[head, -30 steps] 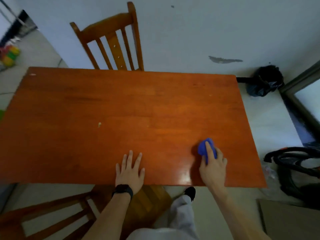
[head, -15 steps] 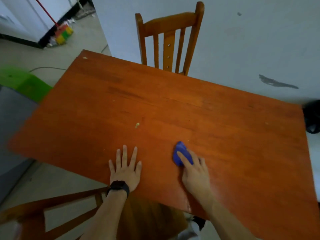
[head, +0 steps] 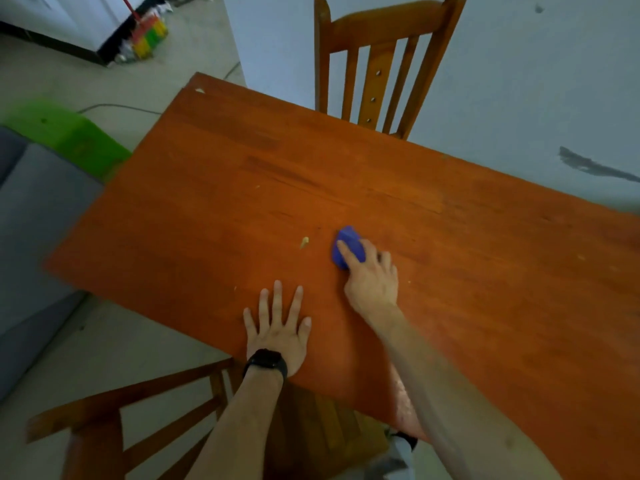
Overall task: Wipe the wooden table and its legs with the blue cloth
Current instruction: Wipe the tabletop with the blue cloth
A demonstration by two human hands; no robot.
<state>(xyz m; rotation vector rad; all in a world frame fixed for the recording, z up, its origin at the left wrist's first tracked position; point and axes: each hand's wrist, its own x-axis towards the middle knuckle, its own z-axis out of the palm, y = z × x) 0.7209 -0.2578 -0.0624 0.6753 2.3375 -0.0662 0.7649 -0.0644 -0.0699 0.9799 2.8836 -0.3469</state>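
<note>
Right hand (head: 372,282) clamped on the blue cloth (head: 349,244): index finger laid straight over the wad, other fingers curled beside it, pressing it to the worktop (head: 467,278). The cloth is bunched small, near mid-worktop, just right of a pale crumb (head: 304,242). Left hand (head: 277,332) lies flat with fingers spread at the near edge, holding nothing.

The cloth looks soft, light and limp, and will likely bunch and slide easily on the glossy wood. Best held as a wad under the palm and fingers. Legs not in view.
</note>
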